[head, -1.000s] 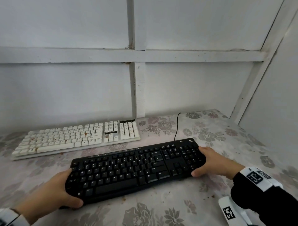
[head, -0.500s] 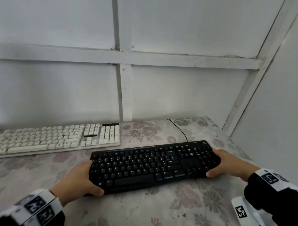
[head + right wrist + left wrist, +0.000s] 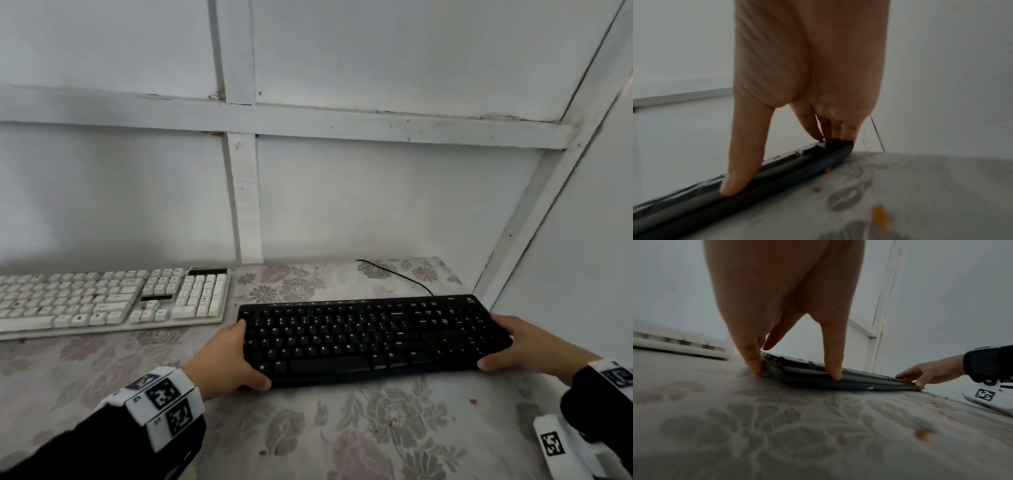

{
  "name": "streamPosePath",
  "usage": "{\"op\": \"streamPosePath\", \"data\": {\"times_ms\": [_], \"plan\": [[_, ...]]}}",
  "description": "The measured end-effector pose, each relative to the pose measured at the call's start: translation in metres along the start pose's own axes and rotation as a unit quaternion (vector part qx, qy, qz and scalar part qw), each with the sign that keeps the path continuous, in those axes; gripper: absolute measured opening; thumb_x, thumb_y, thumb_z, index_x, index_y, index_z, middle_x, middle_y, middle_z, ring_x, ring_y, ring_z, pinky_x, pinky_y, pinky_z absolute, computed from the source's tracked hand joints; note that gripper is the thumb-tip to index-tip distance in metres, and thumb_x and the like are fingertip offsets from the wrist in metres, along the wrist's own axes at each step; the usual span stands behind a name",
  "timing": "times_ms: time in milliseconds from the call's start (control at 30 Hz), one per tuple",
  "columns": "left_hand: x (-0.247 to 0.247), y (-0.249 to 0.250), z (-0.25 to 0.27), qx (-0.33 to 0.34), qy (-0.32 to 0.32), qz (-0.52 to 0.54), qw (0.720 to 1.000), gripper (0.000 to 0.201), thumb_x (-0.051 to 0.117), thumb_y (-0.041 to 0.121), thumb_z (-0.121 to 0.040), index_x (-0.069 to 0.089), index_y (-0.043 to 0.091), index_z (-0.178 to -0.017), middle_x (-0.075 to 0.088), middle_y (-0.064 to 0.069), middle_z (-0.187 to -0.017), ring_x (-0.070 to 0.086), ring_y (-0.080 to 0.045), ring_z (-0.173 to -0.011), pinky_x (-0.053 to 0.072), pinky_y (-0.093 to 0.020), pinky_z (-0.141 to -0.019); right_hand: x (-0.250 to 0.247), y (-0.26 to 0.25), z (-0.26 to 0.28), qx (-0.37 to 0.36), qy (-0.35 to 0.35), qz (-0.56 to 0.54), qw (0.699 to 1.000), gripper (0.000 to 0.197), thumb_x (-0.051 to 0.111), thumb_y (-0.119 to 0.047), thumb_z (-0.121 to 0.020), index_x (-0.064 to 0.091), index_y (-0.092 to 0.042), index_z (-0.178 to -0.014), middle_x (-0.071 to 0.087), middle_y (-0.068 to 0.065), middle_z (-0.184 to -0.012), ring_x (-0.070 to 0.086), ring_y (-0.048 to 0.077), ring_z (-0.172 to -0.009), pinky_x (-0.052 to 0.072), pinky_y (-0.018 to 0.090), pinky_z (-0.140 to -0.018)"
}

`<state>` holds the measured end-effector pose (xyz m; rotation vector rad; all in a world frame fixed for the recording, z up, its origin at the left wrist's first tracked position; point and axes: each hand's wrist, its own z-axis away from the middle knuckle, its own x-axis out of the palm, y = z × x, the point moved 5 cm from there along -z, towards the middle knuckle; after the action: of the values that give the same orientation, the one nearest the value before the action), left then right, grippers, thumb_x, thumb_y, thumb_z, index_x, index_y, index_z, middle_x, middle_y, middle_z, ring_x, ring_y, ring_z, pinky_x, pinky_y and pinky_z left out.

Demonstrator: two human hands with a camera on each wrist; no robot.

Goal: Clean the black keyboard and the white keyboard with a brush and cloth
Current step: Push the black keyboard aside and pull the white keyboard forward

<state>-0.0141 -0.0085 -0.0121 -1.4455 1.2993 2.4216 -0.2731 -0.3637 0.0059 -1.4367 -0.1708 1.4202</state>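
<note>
— Black keyboard (image 3: 373, 337)? Lying flat on the floral tablecloth (image 3: 376, 428), near the right-hand corner of the wall, held at both short ends.

— And the grip? Left hand (image 3: 227, 359) clamped on the left end: thumb on the front edge, fingers (image 3: 754, 360) curled round the corner and down to the cloth. Right hand (image 3: 513, 344) clamped likewise on the right end — thumb (image 3: 742, 170) pressed on the front lip, other fingers bunched together at the far corner.

— White keyboard (image 3: 102, 301)? Further left against the wall, well apart from both hands, brownish stains on several keys. Looks uncleaned as yet.

— Brush, cloth? Not seen in any view. Probably only positioning so far; cleaning proper likely not begun.

— Risks from here? First, the cable (image 3: 397, 277) trailing from the back edge towards the wall — could snag or pull taut on a slide or lift. Second, the tablecloth: may bunch under a dragged keyboard rather than a lifted one. Third, orange crumbs (image 3: 879, 214) scattered on the cloth beside the right end; could get pushed under the casing or back among the keys. Also a thin edge pinch, so a tilt for shaking out could slip.
</note>
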Motion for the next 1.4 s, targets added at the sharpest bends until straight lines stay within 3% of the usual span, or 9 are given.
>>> {"op": "streamPosePath", "data": {"times_ms": [67, 167, 467, 733, 900, 1000, 1100, 1267, 1400], "plan": [[-0.001, 0.004, -0.009, 0.0, -0.003, -0.004, 1.0, 0.074, 0.085, 0.027, -0.054, 0.048, 0.024, -0.117, 0.053, 0.006, -0.115, 0.051, -0.012, -0.104, 0.044, -0.026, -0.09, -0.004, -0.001, -0.009, 0.007, -0.005, -0.01, 1.0, 0.078, 0.092, -0.029, -0.037, 0.065, -0.015, -0.108, 0.074, -0.006, -0.091, 0.067, -0.001, -0.081, 0.046, 0.007, -0.063], [-0.006, 0.006, -0.021, 0.007, 0.004, -0.011, 1.0, 0.073, 0.083, 0.029, -0.059, 0.047, 0.022, -0.122, 0.053, 0.004, -0.119, 0.051, -0.012, -0.108, 0.043, -0.029, -0.096, -0.009, -0.005, -0.025, -0.006, 0.002, 0.002, 1.0, 0.098, 0.09, -0.055, -0.017, 0.065, -0.019, -0.105, 0.074, -0.011, -0.091, 0.067, -0.001, -0.083, 0.045, 0.005, -0.063], [-0.014, 0.003, -0.039, 0.005, 0.01, -0.085, 0.996, 0.078, 0.07, 0.038, -0.077, 0.032, 0.012, -0.139, 0.04, -0.001, -0.136, 0.041, -0.015, -0.123, 0.035, -0.025, -0.103, -0.014, -0.002, -0.077, 0.006, -0.007, 0.097, 0.995, 0.119, 0.084, -0.071, -0.02, 0.055, -0.018, -0.123, 0.065, -0.004, -0.115, 0.061, 0.009, -0.104, 0.048, 0.032, -0.096], [-0.017, 0.007, -0.052, -0.017, 0.054, -0.112, 0.992, 0.063, 0.061, 0.032, -0.087, 0.031, 0.009, -0.137, 0.037, -0.005, -0.141, 0.038, -0.017, -0.128, 0.031, -0.024, -0.103, -0.01, -0.015, -0.103, 0.01, 0.003, 0.151, 0.988, 0.123, 0.074, -0.08, -0.008, 0.058, -0.016, -0.112, 0.067, -0.002, -0.105, 0.063, 0.013, -0.097, 0.049, 0.033, -0.09], [-0.021, 0.006, -0.06, -0.041, 0.071, -0.119, 0.989, 0.054, 0.06, 0.032, -0.087, 0.039, 0.008, -0.13, 0.044, -0.007, -0.134, 0.043, -0.019, -0.123, 0.034, -0.024, -0.099, -0.005, -0.028, -0.104, 0.033, 0.021, 0.166, 0.985, 0.066, 0.087, -0.04, -0.058, 0.056, -0.013, -0.109, 0.064, 0.004, -0.111, 0.06, 0.018, -0.099, 0.044, 0.028, -0.084], [-0.021, 0.004, -0.064, -0.062, 0.069, -0.115, 0.989, 0.048, 0.06, 0.034, -0.087, 0.042, 0.009, -0.124, 0.048, -0.007, -0.129, 0.048, -0.019, -0.117, 0.038, -0.025, -0.094, -0.005, -0.025, -0.106, 0.043, 0.029, 0.173, 0.984, 0.055, 0.085, -0.033, -0.066, 0.055, -0.014, -0.109, 0.064, 0.005, -0.111, 0.059, 0.018, -0.098, 0.043, 0.027, -0.081], [-0.018, 0.002, -0.064, -0.074, 0.072, -0.118, 0.988, 0.052, 0.057, 0.035, -0.089, 0.038, 0.007, -0.129, 0.045, -0.007, -0.133, 0.046, -0.02, -0.121, 0.037, -0.025, -0.096, -0.005, -0.026, -0.105, 0.053, 0.032, 0.186, 0.981, 0.065, 0.086, -0.042, -0.058, 0.054, -0.016, -0.109, 0.064, 0.005, -0.113, 0.059, 0.018, -0.099, 0.044, 0.027, -0.083], [-0.016, -0.001, -0.065, -0.064, 0.097, -0.12, 0.986, 0.05, 0.058, 0.033, -0.088, 0.042, 0.009, -0.129, 0.048, -0.007, -0.13, 0.048, -0.02, -0.119, 0.038, -0.025, -0.096, -0.001, -0.033, -0.096, 0.051, 0.044, 0.225, 0.972, 0.118, 0.065, -0.086, -0.01, 0.052, -0.018, -0.106, 0.06, 0.0, -0.105, 0.056, 0.018, -0.093, 0.041, 0.027, -0.079], [-0.017, 0.001, -0.054, -0.034, 0.115, -0.12, 0.985, 0.043, 0.053, 0.031, -0.092, 0.043, 0.009, -0.127, 0.046, -0.008, -0.13, 0.047, -0.02, -0.118, 0.037, -0.026, -0.097, 0.006, -0.038, -0.088, 0.065, 0.083, 0.259, 0.96, 0.049, 0.076, -0.04, -0.075, 0.056, -0.008, -0.106, 0.063, 0.009, -0.111, 0.057, 0.02, -0.093, 0.041, 0.026, -0.073]]}}
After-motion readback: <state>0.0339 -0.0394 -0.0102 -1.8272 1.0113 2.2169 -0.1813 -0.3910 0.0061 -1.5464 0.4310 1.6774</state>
